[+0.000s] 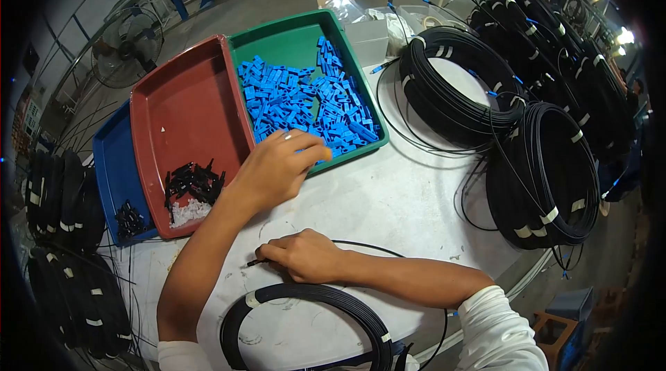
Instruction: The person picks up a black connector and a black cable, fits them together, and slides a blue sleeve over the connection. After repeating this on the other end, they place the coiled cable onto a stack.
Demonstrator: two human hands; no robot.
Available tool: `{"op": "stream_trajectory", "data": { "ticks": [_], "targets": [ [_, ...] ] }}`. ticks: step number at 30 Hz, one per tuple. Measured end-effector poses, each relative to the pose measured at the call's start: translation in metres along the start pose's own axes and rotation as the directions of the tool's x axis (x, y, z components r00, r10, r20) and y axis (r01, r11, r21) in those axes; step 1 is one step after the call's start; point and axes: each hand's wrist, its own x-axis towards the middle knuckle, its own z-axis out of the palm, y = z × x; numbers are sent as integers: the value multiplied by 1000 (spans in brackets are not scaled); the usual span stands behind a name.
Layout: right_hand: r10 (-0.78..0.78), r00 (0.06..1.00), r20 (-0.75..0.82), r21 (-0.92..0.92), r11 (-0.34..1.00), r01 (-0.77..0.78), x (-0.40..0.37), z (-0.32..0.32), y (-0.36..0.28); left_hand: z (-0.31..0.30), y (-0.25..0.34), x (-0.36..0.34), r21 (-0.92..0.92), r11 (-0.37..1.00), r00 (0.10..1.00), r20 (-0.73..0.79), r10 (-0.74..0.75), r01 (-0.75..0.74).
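Note:
My left hand (277,168) is over the near rim of the green tray (378,143), beside the heap of blue plastic connector housings (277,97). Its fingers are bent and drawn together, with something orange at one fingertip; whatever they may hold is hidden. My right hand (307,256) lies low over the white table, its fingers closed on a black cable (368,247). The cable's dark tip pokes out to the left of the fingers, and its length runs off to the right behind the wrist. Nearest me, a coil of black cable (316,292) rests at the table's front edge.
Left of the green tray, a red tray (187,100) holds black parts (194,180) and small clear pieces (189,212). A blue tray (114,156) has more black parts. Large cable coils (451,87) sit at the right; others hang at the left (69,295). A fan (128,45) stands behind.

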Motion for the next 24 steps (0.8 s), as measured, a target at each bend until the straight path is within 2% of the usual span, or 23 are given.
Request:
{"op": "stream_trajectory", "data": {
  "ticks": [1, 3, 7, 8, 10, 11, 13, 14, 16, 17, 18, 19, 20, 21, 22, 24],
  "targets": [
    [10, 999, 31, -4, 1000, -10, 1, -1, 0, 10, -6, 13, -3, 1000, 1000, 6, 2, -2],
    [10, 1000, 26, 7, 1000, -11, 1, -1, 1, 31, -19, 37, 101, 979, 984, 17, 177, -177],
    [-6, 1000, 18, 22, 1000, 6, 1, -4, 1, 45, -38, 59, 90, 973, 973, 114, 202, -213],
    [-5, 1000, 21, 25, 1000, 4, 0, -2, 1, 38, -45, 60, 88, 974, 973, 115, 200, -210],
    [3, 1000, 2, 15, 1000, -3, 1, 0, 2, 15, -62, 60, 179, 983, 976, 216, 3, -43],
    [4, 1000, 0, 18, 1000, -4, 1, 0, 3, 6, -78, 58, 178, 983, 975, 220, 3, -44],
    [17, 999, 34, 6, 1000, -17, 2, -1, 2, -5, -102, 51, 443, 888, 993, 51, 109, -120],
    [16, 999, 36, 12, 1000, -16, 2, -1, 2, -7, -97, 49, 443, 889, 993, 54, 104, -117],
    [24, 999, 30, 11, 1000, -24, 3, -2, 1, -15, -74, 48, 345, 933, 990, -51, 129, -104],
    [25, 999, 24, 12, 1000, -26, 3, -2, 1, -15, -64, 48, 207, 967, 989, 18, 146, -146],
    [25, 1000, 11, 15, 1000, -25, 3, -1, 1, -11, -55, 46, 205, 967, 989, 23, 149, -151],
    [25, 1000, -1, 18, 1000, -25, 2, -1, 1, -8, -47, 44, 48, 996, 965, 257, 56, -70],
    [25, 1000, 1, 18, 1000, -25, 2, -1, 2, -6, -44, 42, -85, 995, 874, 486, -4, 52],
    [18, 1000, 5, 12, 1000, -18, 3, -1, 3, 0, -49, 41, -172, 985, 901, 431, 52, 25],
    [10, 1000, 9, 8, 1000, -10, 3, 0, 3, -1, -53, 40, -170, 985, 901, 431, 47, 30],
    [15, 1000, 19, 5, 1000, -15, 3, 0, 1, -8, -58, 41, 18, 999, 943, 331, 22, -30]
  ]
}}
